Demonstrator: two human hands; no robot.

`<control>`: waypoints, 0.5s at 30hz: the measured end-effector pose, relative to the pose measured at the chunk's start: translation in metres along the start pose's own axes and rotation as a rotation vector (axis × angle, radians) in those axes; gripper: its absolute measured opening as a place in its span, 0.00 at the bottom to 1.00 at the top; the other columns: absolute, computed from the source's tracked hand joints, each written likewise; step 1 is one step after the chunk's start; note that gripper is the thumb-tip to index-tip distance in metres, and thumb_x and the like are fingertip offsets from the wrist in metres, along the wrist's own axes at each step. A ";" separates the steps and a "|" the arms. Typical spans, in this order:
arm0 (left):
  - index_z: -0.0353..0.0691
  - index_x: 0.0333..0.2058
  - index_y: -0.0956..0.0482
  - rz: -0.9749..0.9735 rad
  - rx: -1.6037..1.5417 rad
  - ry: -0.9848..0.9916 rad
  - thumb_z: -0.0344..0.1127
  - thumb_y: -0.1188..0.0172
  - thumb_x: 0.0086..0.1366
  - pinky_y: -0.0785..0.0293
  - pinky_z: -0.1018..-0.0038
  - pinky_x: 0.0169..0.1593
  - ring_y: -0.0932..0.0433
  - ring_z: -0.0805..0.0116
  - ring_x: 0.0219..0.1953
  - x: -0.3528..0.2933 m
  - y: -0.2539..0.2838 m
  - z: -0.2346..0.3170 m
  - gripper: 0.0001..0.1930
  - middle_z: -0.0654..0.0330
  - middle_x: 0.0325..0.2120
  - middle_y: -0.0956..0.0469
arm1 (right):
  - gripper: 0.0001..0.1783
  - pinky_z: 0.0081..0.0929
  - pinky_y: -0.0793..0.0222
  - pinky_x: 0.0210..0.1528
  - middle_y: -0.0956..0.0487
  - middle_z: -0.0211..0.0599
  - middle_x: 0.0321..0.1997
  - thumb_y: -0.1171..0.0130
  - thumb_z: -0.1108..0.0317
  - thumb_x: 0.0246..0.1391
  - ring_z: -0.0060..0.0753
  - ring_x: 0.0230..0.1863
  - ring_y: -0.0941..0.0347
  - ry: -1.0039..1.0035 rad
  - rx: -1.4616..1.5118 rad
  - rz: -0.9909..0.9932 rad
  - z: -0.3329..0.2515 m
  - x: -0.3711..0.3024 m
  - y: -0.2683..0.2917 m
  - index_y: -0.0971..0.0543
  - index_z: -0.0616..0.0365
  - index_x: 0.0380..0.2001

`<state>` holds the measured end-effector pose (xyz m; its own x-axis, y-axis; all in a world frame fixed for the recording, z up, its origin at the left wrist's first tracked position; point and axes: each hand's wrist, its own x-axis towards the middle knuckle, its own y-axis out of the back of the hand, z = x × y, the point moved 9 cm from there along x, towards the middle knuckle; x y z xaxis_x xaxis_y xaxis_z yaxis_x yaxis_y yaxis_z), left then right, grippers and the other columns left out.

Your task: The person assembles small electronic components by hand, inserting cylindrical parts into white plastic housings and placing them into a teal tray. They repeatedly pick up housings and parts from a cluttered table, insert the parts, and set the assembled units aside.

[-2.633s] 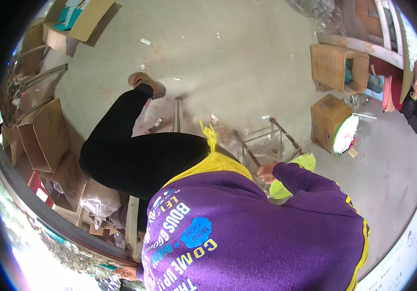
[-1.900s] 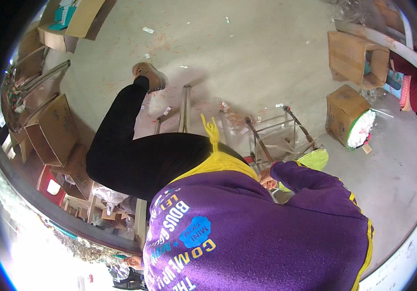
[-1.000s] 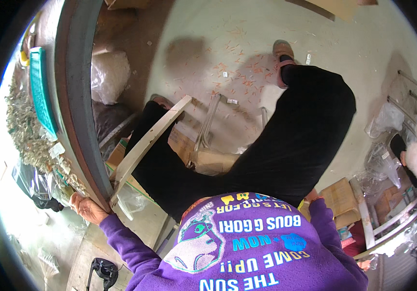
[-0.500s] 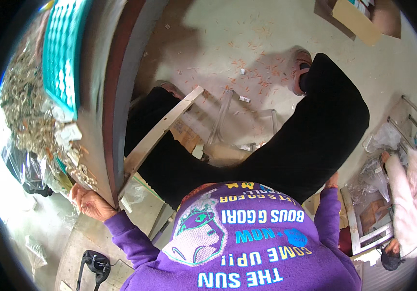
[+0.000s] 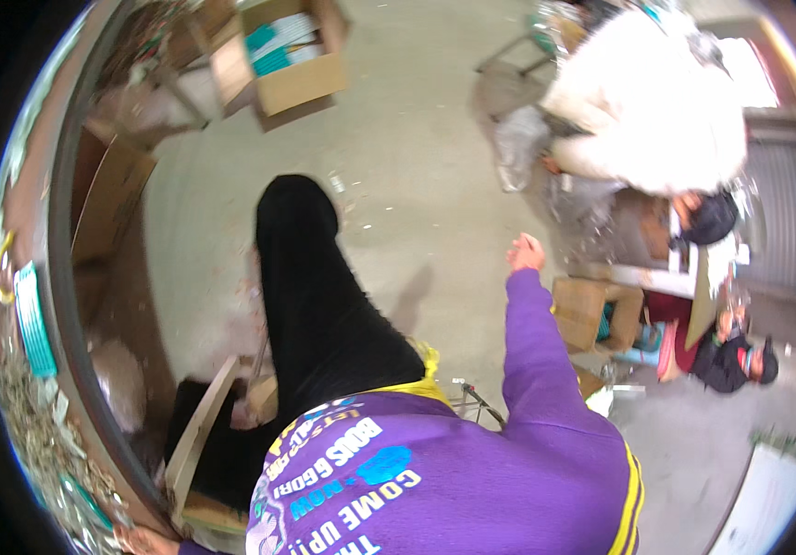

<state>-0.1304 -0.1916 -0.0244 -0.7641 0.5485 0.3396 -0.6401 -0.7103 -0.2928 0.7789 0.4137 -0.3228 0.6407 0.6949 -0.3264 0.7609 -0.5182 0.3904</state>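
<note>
At the lower left, my left hand (image 5: 143, 540) lies against the edge of the worktable (image 5: 106, 407), its fingers stretched flat and no object visible in it. Beside it on the tabletop is a long heap of small, pale, tangled pieces (image 5: 32, 444). A teal ribbed tray (image 5: 35, 319) sits farther along that table. My right hand (image 5: 526, 252) is held out over the floor, away from any object. Its fingers are loosely bent and apart, and nothing shows in them.
A stool (image 5: 199, 425) stands by my legs at the table. An open cardboard box (image 5: 301, 88) with teal and white contents is at the far left. To the right, a person in white fluffy clothing (image 5: 648, 102) bends beside plastic bags; another cardboard box (image 5: 581, 310) and a person in black (image 5: 727, 356) are nearby.
The view and my body have turned to the right. My right arm has come out from my side and now reaches forward. My left hand remains by the table edge.
</note>
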 end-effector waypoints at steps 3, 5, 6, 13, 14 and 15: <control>0.30 0.36 0.21 0.324 1.547 -0.432 0.28 0.41 0.65 0.26 0.68 0.43 0.24 0.63 0.33 -0.014 0.000 0.038 0.06 0.51 0.30 0.20 | 0.08 0.27 0.32 0.17 0.22 0.35 0.30 0.45 0.69 0.60 0.28 0.16 0.32 -0.038 0.190 0.175 -0.009 0.021 0.033 0.23 0.52 0.42; 0.30 0.36 0.21 0.306 1.659 -0.525 0.28 0.40 0.65 0.25 0.67 0.43 0.24 0.63 0.31 -0.013 -0.013 0.035 0.06 0.52 0.29 0.20 | 0.07 0.26 0.33 0.17 0.22 0.35 0.29 0.47 0.70 0.61 0.27 0.15 0.32 -0.072 0.329 0.262 -0.013 0.035 0.051 0.24 0.52 0.41; 0.29 0.36 0.21 0.303 1.722 -0.571 0.28 0.40 0.64 0.25 0.67 0.42 0.24 0.63 0.31 -0.013 -0.021 0.035 0.06 0.52 0.28 0.20 | 0.07 0.25 0.33 0.17 0.22 0.35 0.29 0.48 0.70 0.61 0.26 0.15 0.33 -0.084 0.391 0.292 -0.015 0.043 0.063 0.24 0.52 0.42; 0.31 0.32 0.21 0.492 1.050 -0.374 0.33 0.37 0.63 0.25 0.67 0.37 0.24 0.64 0.29 -0.001 0.026 0.038 0.09 0.52 0.25 0.21 | 0.10 0.28 0.31 0.20 0.21 0.38 0.34 0.47 0.70 0.58 0.33 0.22 0.27 -0.140 0.605 0.394 -0.028 0.090 0.105 0.23 0.53 0.43; 0.31 0.32 0.21 0.493 1.086 -0.373 0.33 0.37 0.63 0.25 0.67 0.37 0.24 0.64 0.29 -0.002 0.028 0.039 0.09 0.52 0.25 0.21 | 0.10 0.28 0.31 0.21 0.20 0.37 0.34 0.47 0.70 0.58 0.33 0.23 0.27 -0.157 0.618 0.402 -0.029 0.093 0.109 0.23 0.53 0.43; 0.31 0.32 0.21 0.494 1.122 -0.370 0.34 0.37 0.63 0.26 0.67 0.36 0.25 0.64 0.29 -0.002 0.028 0.039 0.10 0.51 0.25 0.21 | 0.10 0.28 0.30 0.21 0.20 0.37 0.34 0.46 0.69 0.58 0.33 0.24 0.26 -0.176 0.626 0.415 -0.030 0.095 0.111 0.23 0.53 0.43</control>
<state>-0.1438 -0.2303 0.0016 -0.7167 0.0948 0.6909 0.2606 -0.8825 0.3915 0.9212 0.4368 -0.2846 0.8532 0.3194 -0.4123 0.3370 -0.9410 -0.0315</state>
